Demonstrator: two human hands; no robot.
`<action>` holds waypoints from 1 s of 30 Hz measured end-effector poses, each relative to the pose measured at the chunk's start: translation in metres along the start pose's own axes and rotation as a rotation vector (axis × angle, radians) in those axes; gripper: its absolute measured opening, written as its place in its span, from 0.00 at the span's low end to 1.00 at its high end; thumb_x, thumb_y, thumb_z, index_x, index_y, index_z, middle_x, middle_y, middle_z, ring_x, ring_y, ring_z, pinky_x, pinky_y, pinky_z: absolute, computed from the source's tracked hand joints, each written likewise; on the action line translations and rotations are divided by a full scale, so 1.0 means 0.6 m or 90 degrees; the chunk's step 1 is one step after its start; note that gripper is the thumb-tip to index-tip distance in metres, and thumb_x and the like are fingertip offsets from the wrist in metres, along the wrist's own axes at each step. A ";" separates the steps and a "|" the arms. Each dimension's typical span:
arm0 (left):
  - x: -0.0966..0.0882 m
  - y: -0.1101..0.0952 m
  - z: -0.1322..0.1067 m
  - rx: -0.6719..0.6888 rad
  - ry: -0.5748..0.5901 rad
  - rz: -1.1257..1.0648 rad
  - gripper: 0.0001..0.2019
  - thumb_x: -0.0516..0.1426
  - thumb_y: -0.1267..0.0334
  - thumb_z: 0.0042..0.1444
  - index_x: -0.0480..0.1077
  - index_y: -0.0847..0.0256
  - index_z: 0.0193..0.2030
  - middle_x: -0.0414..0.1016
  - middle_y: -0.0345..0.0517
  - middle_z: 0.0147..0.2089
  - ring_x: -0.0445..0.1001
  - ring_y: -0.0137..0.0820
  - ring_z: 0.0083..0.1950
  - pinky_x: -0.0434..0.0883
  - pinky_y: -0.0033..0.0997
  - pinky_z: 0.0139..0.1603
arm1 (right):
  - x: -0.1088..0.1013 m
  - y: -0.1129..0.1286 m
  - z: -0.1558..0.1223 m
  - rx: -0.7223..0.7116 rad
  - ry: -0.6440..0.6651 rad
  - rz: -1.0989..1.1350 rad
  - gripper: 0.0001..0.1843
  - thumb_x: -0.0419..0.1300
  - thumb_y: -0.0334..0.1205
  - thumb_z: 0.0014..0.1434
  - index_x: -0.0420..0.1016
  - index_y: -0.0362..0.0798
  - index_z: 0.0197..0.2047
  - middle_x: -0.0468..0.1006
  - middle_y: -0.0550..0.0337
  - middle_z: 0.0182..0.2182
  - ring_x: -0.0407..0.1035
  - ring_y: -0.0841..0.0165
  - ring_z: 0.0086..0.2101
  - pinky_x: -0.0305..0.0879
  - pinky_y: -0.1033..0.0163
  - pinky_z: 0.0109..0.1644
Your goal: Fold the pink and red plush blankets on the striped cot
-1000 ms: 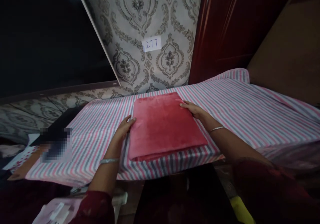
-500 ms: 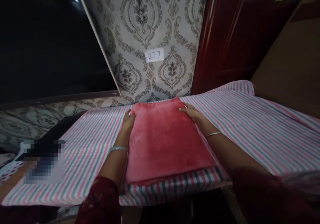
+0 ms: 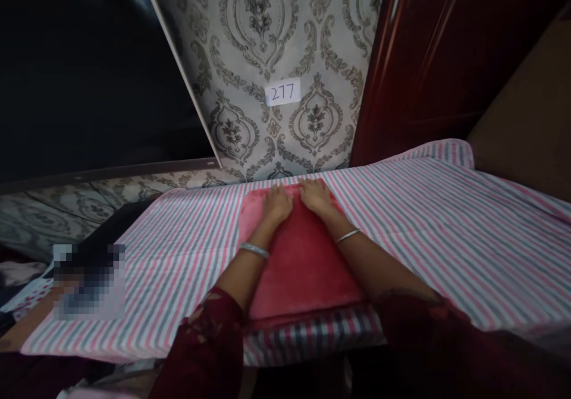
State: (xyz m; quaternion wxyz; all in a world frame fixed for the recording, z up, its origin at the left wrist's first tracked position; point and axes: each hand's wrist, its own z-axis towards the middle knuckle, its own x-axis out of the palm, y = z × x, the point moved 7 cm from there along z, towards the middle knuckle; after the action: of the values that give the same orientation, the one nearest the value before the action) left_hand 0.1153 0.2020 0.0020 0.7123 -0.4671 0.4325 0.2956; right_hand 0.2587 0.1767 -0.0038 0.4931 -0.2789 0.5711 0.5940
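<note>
A folded red plush cloth [image 3: 307, 262] lies on a striped tablecloth [image 3: 414, 226] in pink, grey and white. Its near edge reaches the front of the table. My left hand [image 3: 277, 203] rests palm down on the far part of the cloth, fingers stretched toward the wall. Close to its right, my right hand [image 3: 316, 195] also lies on the cloth by its far edge, fingers spread forward. Neither hand visibly pinches the fabric, though the fingertips are partly hard to make out. Each wrist carries a bangle.
A large dark screen [image 3: 89, 72] stands at the back left. Patterned wallpaper [image 3: 259, 30] with a paper label [image 3: 283, 92] reading 277 is behind the table. A dark red wooden door [image 3: 414, 72] is at the right. Another person's arm [image 3: 40, 313] shows at the left, partly pixelated.
Both hands have left the cloth's side edges and moved inward onto its top, near the far edge. The view has shifted slightly, and the cloth lies in about the same place.
</note>
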 end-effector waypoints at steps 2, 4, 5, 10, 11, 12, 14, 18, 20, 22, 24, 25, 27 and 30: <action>0.031 -0.025 -0.016 0.017 0.020 0.091 0.29 0.48 0.58 0.68 0.58 0.69 0.73 0.55 0.66 0.76 0.51 0.51 0.77 0.45 0.57 0.76 | 0.021 0.019 -0.017 -0.010 -0.006 -0.071 0.28 0.45 0.40 0.72 0.63 0.52 0.72 0.62 0.51 0.71 0.51 0.50 0.69 0.48 0.37 0.70; 0.048 -0.028 -0.029 0.024 0.023 0.134 0.30 0.47 0.57 0.68 0.56 0.67 0.74 0.51 0.64 0.77 0.49 0.49 0.78 0.43 0.58 0.76 | 0.040 0.019 -0.031 -0.010 -0.010 -0.103 0.29 0.44 0.41 0.72 0.59 0.53 0.73 0.57 0.52 0.72 0.47 0.51 0.71 0.47 0.37 0.71; 0.052 -0.024 -0.032 0.026 0.024 0.144 0.31 0.47 0.57 0.68 0.56 0.66 0.75 0.50 0.63 0.77 0.49 0.49 0.78 0.44 0.58 0.76 | 0.048 0.016 -0.034 -0.011 -0.011 -0.109 0.29 0.44 0.41 0.72 0.58 0.53 0.74 0.56 0.52 0.73 0.47 0.52 0.71 0.47 0.38 0.71; 0.067 -0.002 -0.026 0.039 0.028 0.178 0.31 0.46 0.56 0.68 0.55 0.69 0.75 0.51 0.64 0.77 0.48 0.49 0.78 0.44 0.56 0.76 | 0.059 0.002 -0.029 -0.014 -0.009 -0.118 0.29 0.43 0.42 0.73 0.59 0.52 0.74 0.57 0.53 0.73 0.47 0.52 0.71 0.47 0.39 0.70; 0.070 -0.001 -0.024 0.044 0.024 0.182 0.31 0.46 0.56 0.68 0.56 0.70 0.75 0.52 0.64 0.77 0.47 0.49 0.78 0.44 0.56 0.76 | 0.059 0.001 -0.028 -0.013 -0.007 -0.118 0.29 0.43 0.42 0.73 0.60 0.51 0.73 0.57 0.52 0.73 0.48 0.52 0.71 0.47 0.39 0.70; 0.073 -0.002 -0.023 0.047 0.018 0.184 0.31 0.46 0.56 0.68 0.56 0.70 0.74 0.52 0.64 0.77 0.48 0.49 0.78 0.44 0.55 0.76 | 0.060 0.002 -0.027 -0.014 -0.007 -0.118 0.29 0.43 0.42 0.73 0.60 0.51 0.73 0.57 0.52 0.73 0.47 0.52 0.71 0.47 0.39 0.70; 0.077 -0.002 -0.022 0.047 0.010 0.182 0.32 0.46 0.56 0.68 0.56 0.70 0.74 0.52 0.64 0.77 0.48 0.49 0.78 0.45 0.56 0.76 | 0.061 0.004 -0.027 -0.020 -0.012 -0.116 0.29 0.43 0.42 0.72 0.60 0.51 0.73 0.57 0.51 0.73 0.47 0.52 0.71 0.46 0.39 0.70; 0.066 0.006 -0.021 0.046 0.002 0.188 0.31 0.46 0.52 0.68 0.58 0.64 0.74 0.54 0.61 0.76 0.49 0.50 0.78 0.41 0.60 0.76 | 0.066 0.001 -0.028 -0.020 -0.026 -0.106 0.29 0.44 0.41 0.72 0.61 0.51 0.73 0.57 0.50 0.72 0.48 0.51 0.70 0.46 0.37 0.70; 0.048 0.025 -0.016 0.028 0.000 0.183 0.32 0.48 0.49 0.68 0.59 0.62 0.74 0.54 0.61 0.76 0.47 0.52 0.78 0.37 0.64 0.76 | 0.067 -0.001 -0.028 -0.019 -0.030 -0.101 0.29 0.44 0.42 0.72 0.61 0.51 0.73 0.58 0.51 0.72 0.48 0.51 0.70 0.46 0.37 0.70; 0.027 0.059 -0.012 -0.015 0.001 0.155 0.32 0.49 0.48 0.67 0.60 0.61 0.73 0.52 0.62 0.77 0.46 0.56 0.78 0.37 0.68 0.74 | 0.067 -0.001 -0.028 -0.019 -0.032 -0.096 0.29 0.43 0.42 0.72 0.61 0.52 0.73 0.58 0.52 0.72 0.48 0.51 0.70 0.46 0.37 0.70; 0.010 0.102 -0.010 -0.074 0.001 0.097 0.32 0.50 0.48 0.67 0.59 0.60 0.73 0.50 0.62 0.78 0.45 0.57 0.78 0.42 0.70 0.73 | 0.066 -0.002 -0.028 -0.016 -0.027 -0.092 0.29 0.43 0.42 0.72 0.60 0.52 0.73 0.57 0.52 0.73 0.47 0.51 0.71 0.45 0.36 0.70; 0.005 0.124 -0.011 -0.098 -0.002 0.053 0.32 0.51 0.48 0.67 0.59 0.60 0.74 0.49 0.62 0.78 0.45 0.57 0.78 0.46 0.69 0.73 | 0.065 -0.001 -0.028 -0.014 -0.023 -0.090 0.29 0.43 0.42 0.72 0.60 0.51 0.73 0.57 0.52 0.73 0.47 0.50 0.71 0.45 0.36 0.70; -0.001 0.162 -0.015 -0.126 -0.023 -0.042 0.31 0.52 0.51 0.67 0.59 0.62 0.73 0.51 0.64 0.77 0.48 0.56 0.78 0.50 0.65 0.73 | 0.064 -0.001 -0.028 -0.011 -0.016 -0.086 0.29 0.43 0.43 0.72 0.60 0.51 0.73 0.57 0.51 0.73 0.47 0.50 0.71 0.44 0.35 0.70; -0.002 0.197 -0.021 -0.122 -0.061 -0.125 0.27 0.53 0.58 0.68 0.63 0.66 0.70 0.58 0.68 0.74 0.53 0.54 0.76 0.51 0.61 0.73 | 0.065 -0.001 -0.026 -0.011 -0.018 -0.085 0.29 0.43 0.43 0.72 0.60 0.52 0.73 0.57 0.51 0.72 0.47 0.50 0.71 0.44 0.35 0.70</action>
State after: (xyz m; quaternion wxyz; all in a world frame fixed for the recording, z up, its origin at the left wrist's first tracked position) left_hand 0.0130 0.2359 -0.0474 0.7096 -0.5588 0.3198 0.2862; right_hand 0.2417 0.1723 -0.0419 0.5373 -0.3123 0.5389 0.5686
